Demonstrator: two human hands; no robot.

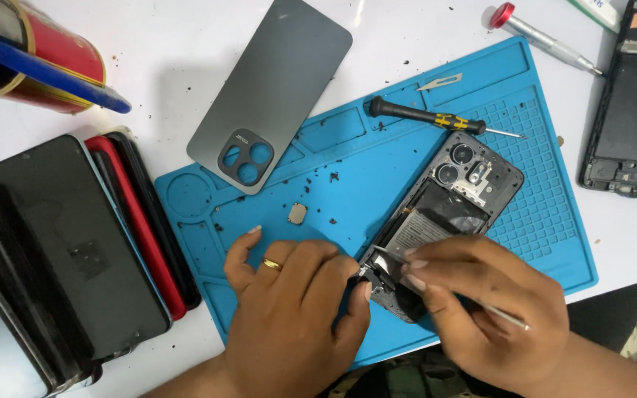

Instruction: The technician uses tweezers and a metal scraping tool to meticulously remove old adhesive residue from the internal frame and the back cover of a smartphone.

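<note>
Our left hand point(289, 309), ring on one finger, presses down on the lower end of the opened phone point(444, 214), fingers curled against its bottom edge. Our right hand point(481, 309) pinches metal tweezers point(503, 315), fingers closed tight on them, the tips down in the phone's lower part between both hands. The phone lies back-open and tilted on the blue mat point(540, 221), toward the mat's near edge, with battery and camera lenses showing. Beyond it, near the mat's far edge, are a black-handled screwdriver point(422, 116) and a small blade point(440, 82). A little square part point(297, 214) sits on the mat just beyond our left hand. The grey back cover point(274, 88) overlaps the mat's far left corner. On the desk's left side is a stack of phones point(75, 250), with a red can point(38, 59) at the far left corner. At the far right are a red-capped driver point(547, 38) and another stripped phone point(632, 110).
</note>
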